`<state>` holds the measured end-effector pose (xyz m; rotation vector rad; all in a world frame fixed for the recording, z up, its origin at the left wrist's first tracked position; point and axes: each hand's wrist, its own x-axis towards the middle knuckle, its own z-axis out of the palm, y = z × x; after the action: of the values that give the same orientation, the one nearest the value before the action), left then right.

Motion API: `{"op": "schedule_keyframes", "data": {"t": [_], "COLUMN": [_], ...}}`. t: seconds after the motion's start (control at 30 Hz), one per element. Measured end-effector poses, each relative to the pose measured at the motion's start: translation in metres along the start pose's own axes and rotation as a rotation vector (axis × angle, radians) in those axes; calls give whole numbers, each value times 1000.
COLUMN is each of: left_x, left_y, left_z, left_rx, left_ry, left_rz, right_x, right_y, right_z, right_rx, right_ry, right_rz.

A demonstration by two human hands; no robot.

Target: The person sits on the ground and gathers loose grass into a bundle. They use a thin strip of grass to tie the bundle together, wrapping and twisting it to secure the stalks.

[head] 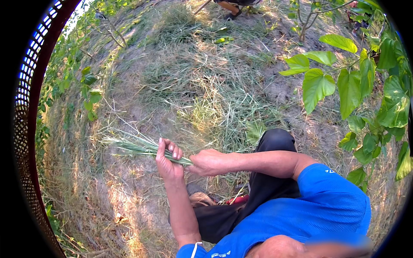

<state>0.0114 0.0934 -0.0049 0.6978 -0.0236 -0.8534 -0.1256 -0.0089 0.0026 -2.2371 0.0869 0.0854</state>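
Note:
A bundle of long green grass stalks (138, 146) lies across my left hand (169, 158), whose fingers wrap around it near its right end. The loose, pale tips fan out to the left. Against that right end, my right hand (206, 162) is closed on the stalks; its fingertips are partly hidden behind the hand. Both hands are close together, just in front of my bent knee. Cut grass (226, 93) lies strewn and heaped on the bare soil beyond them.
Leafy branches (317, 87) reach in from the right, and more foliage (90, 93) stands at the left. Another person's leg and shoe (233, 14) show at the top beside a stick (203, 6). A red object (238, 199) lies by my leg. A mesh brim (24, 129) borders the left.

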Motion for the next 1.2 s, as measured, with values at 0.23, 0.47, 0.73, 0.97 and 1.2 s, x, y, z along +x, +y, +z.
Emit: {"op": "schedule_keyframes", "data": {"t": [0.23,0.47,0.73,0.97,1.2], "left_x": [-12,-55,-97,-102,-42], "left_y": [-1,-12,-44,-24,21], "left_z": [23,22,23,37,47], "left_rx": [62,-49,-2,106,84], "left_ry": [27,-185,-110,-80,-157], "left_rz": [60,126,101,212,244], "right_x": [-5,-30,-86,-114,-139], "right_y": [0,11,17,20,47], "right_z": [-6,-9,32,29,-29], "right_rx": [-5,-54,83,142,85], "right_ry": [51,-4,64,69,303], "right_rz": [-52,-258,-223,-183,-153]}}
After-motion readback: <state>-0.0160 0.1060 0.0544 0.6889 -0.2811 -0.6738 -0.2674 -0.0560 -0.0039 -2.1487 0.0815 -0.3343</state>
